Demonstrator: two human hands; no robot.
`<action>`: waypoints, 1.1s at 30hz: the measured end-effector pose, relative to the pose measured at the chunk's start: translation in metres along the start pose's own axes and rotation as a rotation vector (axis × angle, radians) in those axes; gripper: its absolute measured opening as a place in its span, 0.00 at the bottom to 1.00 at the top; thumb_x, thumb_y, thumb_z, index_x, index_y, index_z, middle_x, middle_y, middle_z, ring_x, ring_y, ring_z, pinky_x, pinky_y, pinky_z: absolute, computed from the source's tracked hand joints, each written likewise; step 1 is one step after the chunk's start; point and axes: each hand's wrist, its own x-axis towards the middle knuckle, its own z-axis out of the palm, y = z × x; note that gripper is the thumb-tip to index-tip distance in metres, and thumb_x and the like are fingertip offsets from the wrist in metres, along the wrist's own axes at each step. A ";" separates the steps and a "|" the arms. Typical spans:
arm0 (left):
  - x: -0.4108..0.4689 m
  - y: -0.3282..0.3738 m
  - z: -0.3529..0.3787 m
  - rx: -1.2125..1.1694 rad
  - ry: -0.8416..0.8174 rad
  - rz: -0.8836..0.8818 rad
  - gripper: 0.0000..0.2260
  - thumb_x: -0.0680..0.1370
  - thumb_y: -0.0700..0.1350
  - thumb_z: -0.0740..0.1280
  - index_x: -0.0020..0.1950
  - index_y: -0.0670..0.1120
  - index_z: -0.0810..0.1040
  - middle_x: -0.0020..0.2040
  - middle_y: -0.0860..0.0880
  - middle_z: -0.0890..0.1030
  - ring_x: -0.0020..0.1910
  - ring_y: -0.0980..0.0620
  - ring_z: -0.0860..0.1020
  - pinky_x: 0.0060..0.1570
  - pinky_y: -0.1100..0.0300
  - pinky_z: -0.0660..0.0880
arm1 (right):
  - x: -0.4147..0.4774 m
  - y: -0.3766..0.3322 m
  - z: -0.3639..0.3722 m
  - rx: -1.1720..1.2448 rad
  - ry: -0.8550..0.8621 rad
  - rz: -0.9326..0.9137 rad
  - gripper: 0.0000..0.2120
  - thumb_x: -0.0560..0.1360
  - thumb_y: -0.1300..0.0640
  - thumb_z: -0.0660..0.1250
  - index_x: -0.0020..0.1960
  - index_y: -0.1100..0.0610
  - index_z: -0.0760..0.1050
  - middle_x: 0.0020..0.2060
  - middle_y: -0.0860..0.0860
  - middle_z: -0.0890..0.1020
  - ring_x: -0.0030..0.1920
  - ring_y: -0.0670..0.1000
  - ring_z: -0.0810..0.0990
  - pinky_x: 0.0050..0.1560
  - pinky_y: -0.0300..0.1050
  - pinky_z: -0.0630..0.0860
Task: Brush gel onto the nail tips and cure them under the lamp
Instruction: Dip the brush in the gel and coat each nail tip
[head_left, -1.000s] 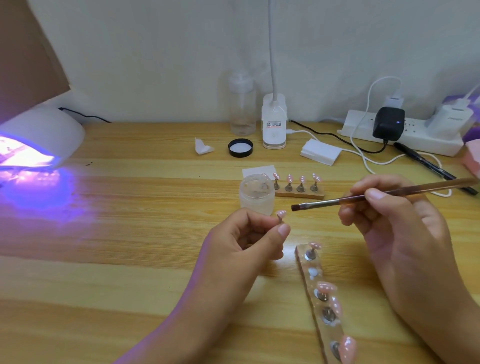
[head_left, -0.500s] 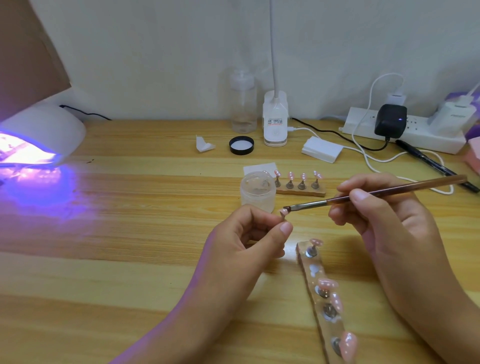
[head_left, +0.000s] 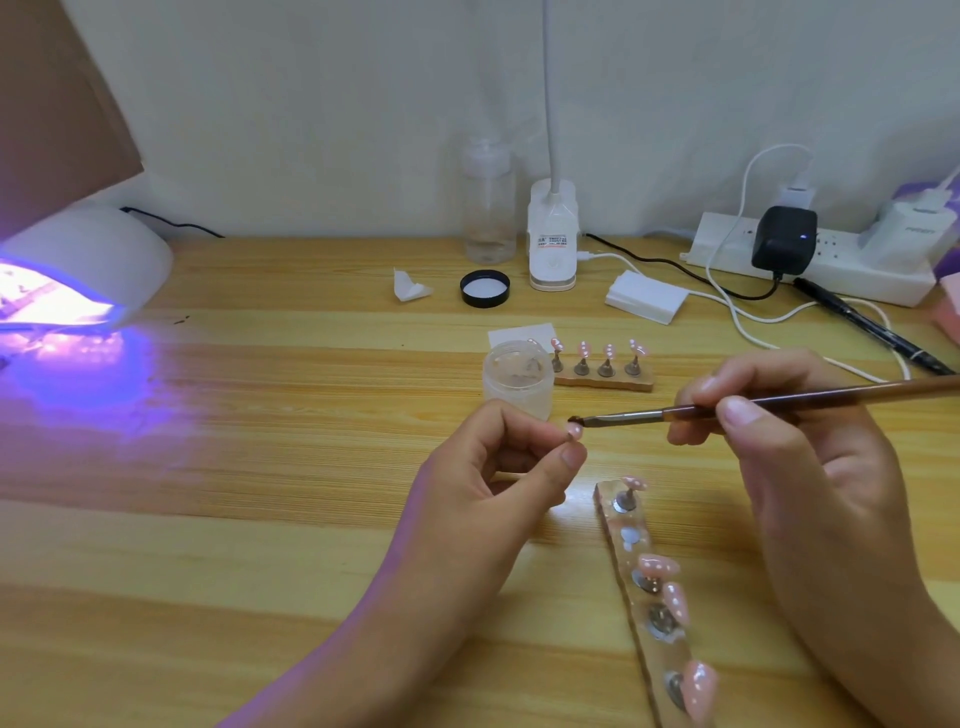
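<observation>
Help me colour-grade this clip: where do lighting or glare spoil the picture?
Head view: the curing lamp is blown out white-pink at its mouth; its violet light spills over the table and tints the left hand along its edge; a white glare spot lies on the wood beside the clear holder strip.

Desk: pale wooden desk (head_left: 234, 545), smooth grain.
Nail tips: pink nail tips (head_left: 658, 565), glossy.
Jar: round frosted plastic jar (head_left: 517, 382), matt.

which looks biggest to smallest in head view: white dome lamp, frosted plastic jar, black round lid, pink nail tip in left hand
1. white dome lamp, cropped at frame edge
2. frosted plastic jar
3. black round lid
4. pink nail tip
</observation>
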 end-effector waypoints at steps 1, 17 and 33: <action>0.000 0.000 0.000 0.002 -0.001 0.001 0.02 0.70 0.50 0.72 0.40 0.55 0.80 0.37 0.58 0.82 0.35 0.61 0.79 0.37 0.70 0.73 | 0.000 0.000 0.000 0.004 -0.001 0.009 0.04 0.72 0.54 0.64 0.44 0.49 0.78 0.40 0.49 0.80 0.41 0.48 0.80 0.48 0.37 0.76; -0.001 0.000 0.000 -0.006 -0.007 -0.011 0.03 0.71 0.50 0.73 0.39 0.56 0.80 0.36 0.57 0.82 0.36 0.60 0.81 0.38 0.69 0.74 | 0.006 -0.001 -0.005 0.128 0.023 0.180 0.10 0.74 0.59 0.63 0.39 0.50 0.81 0.32 0.50 0.80 0.35 0.48 0.79 0.39 0.38 0.77; 0.001 -0.001 0.000 -0.052 0.017 -0.036 0.03 0.70 0.50 0.72 0.41 0.54 0.82 0.37 0.54 0.83 0.38 0.57 0.82 0.46 0.60 0.80 | 0.005 -0.001 -0.004 0.082 0.018 0.112 0.04 0.73 0.55 0.66 0.42 0.50 0.80 0.35 0.50 0.80 0.37 0.49 0.80 0.40 0.39 0.77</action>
